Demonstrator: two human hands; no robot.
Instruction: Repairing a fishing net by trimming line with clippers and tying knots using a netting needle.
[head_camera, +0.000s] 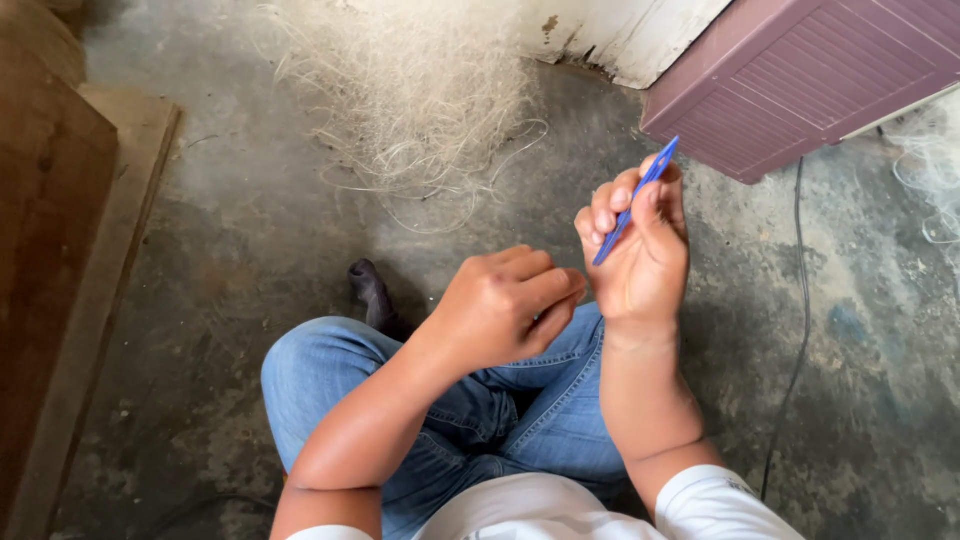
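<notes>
The person sits on the concrete floor (240, 250) in jeans (500, 420). Over the knees, the left hand (505, 305) is pinched shut, on what I cannot tell. The right hand (640, 250), raised just beyond, clamps a blue netting needle (637, 200). Farther off lies tangled pale line (410, 90).

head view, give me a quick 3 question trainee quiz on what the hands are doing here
1. True or false: the right hand holds a blue needle-like tool.
2. What lies heaped on the concrete floor ahead of the knees: A) pale tangled fibre, B) bricks, C) folded cloth?
3. Fill in: the left hand is closed, fingers pinched, just beside the ____ hand.

Key: 1 true; 2 A; 3 right
</notes>
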